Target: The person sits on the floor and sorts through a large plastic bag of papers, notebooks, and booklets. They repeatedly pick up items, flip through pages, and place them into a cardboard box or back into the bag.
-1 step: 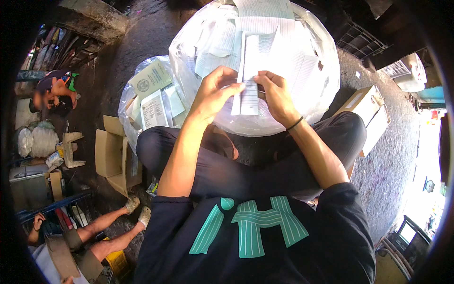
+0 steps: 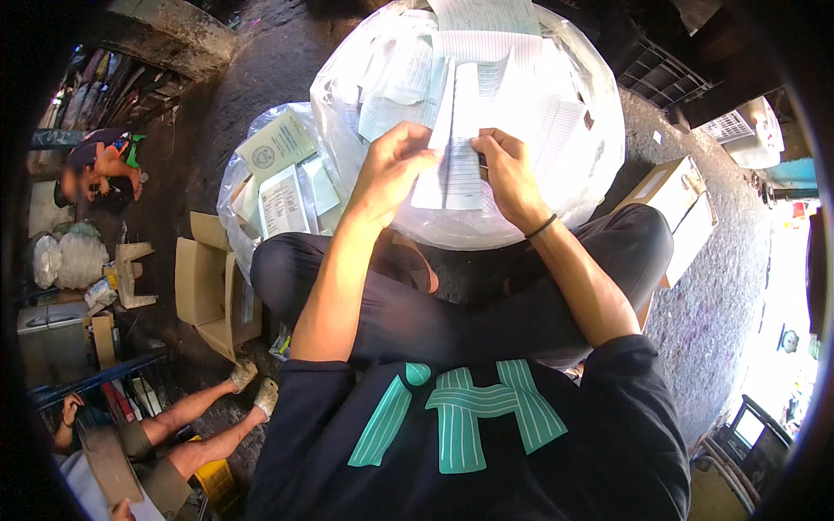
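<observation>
A ruled sheet of paper, creased lengthwise into narrow panels, spans the space between my hands. My left hand grips its left panel between thumb and fingers. Pinching the right edge is my right hand, with a dark band at the wrist. Under the sheet, a big round clear plastic bag holds many loose ruled papers. To its left, a smaller plastic bag contains a pale green booklet and a white printed card or booklet.
An open cardboard box stands by my left knee, another carton beyond my right knee. One person crouches far left; another person's legs stretch in at lower left. A black crate lies at the upper right.
The folded sheet has been spread wider: its left panel now fans out to the left. My left hand has shifted slightly left; the right has barely moved.
</observation>
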A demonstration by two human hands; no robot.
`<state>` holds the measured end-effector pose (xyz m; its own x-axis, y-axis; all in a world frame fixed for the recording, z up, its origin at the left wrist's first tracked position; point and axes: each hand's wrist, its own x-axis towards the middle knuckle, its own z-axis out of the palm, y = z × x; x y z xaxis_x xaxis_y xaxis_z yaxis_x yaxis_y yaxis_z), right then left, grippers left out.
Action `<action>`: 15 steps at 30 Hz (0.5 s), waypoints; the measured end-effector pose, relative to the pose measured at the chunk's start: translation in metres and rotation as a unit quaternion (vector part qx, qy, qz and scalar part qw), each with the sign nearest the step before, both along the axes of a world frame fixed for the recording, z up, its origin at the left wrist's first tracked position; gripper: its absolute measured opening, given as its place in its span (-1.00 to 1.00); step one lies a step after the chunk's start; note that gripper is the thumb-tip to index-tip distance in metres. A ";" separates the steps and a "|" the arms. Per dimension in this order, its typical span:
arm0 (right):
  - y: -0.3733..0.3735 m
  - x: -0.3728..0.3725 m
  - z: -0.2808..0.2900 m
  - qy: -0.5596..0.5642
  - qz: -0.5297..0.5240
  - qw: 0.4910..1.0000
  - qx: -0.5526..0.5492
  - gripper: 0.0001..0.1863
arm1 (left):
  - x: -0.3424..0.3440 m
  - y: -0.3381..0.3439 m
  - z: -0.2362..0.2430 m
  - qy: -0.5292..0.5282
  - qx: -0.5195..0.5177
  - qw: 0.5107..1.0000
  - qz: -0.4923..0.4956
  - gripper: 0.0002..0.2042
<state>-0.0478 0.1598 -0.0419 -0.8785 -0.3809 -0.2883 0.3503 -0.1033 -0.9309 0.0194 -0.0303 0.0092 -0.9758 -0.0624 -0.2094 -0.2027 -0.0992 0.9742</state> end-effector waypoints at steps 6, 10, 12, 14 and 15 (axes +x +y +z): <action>0.042 -0.062 0.020 0.328 -0.271 0.886 0.185 -0.73 | -0.008 -0.050 -0.011 0.035 -0.163 0.940 0.297 -0.74; 0.088 -0.069 0.079 0.208 -0.266 0.930 -0.145 -0.71 | -0.006 -0.089 -0.024 -0.050 -0.106 0.928 0.355 -0.67; 0.081 -0.051 0.108 0.141 -0.257 0.948 -0.121 -0.62 | -0.001 -0.076 -0.026 -0.006 -0.135 0.932 0.336 -0.67; 0.065 -0.042 0.097 0.077 -0.285 0.952 -0.084 -0.48 | -0.001 -0.057 -0.038 0.090 -0.171 0.933 0.303 -0.70; 0.051 -0.028 0.096 0.118 -0.202 0.971 0.049 -0.49 | -0.005 -0.052 -0.040 0.112 -0.241 0.915 0.303 -0.72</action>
<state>-0.0759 0.2107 0.0538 -0.9965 0.0268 -0.0786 0.0758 -0.0942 -0.9927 0.0139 -0.0822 -0.0308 -0.7468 -0.6384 0.1863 -0.0417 0.3246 0.9449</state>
